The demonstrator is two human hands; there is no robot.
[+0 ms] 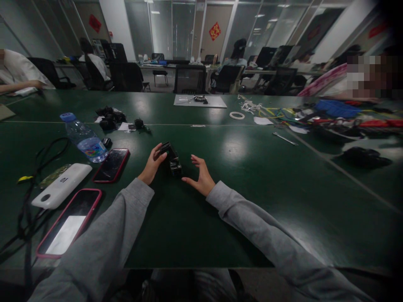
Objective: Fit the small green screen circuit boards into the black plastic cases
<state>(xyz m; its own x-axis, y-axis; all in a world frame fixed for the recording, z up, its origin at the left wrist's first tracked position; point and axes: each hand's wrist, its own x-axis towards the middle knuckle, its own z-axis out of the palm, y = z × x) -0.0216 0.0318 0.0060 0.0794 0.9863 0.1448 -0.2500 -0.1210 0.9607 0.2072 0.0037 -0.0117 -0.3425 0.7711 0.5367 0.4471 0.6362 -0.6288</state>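
Observation:
Over the green table [195, 226], my left hand [153, 164] grips a small black jointed device [172, 158] by its upper left end, thumb in front and fingers behind. The device looks like a compact mechanical part with a boxy lower end; its exact kind is too dark to tell. Just right of its lower end is my right hand [200, 176], thumb and fingers spread apart, holding nothing. A small gap shows between that hand and the device.
Left of my arms lie a red-edged phone [111, 166], a pink-cased phone [71, 222], a white power bank [62, 186], black cables and a tilted water bottle [84, 137]. Farther off are black parts [110, 118], a pale board [200, 101], a wrench [285, 139] and tangled wires. Other people sit beyond.

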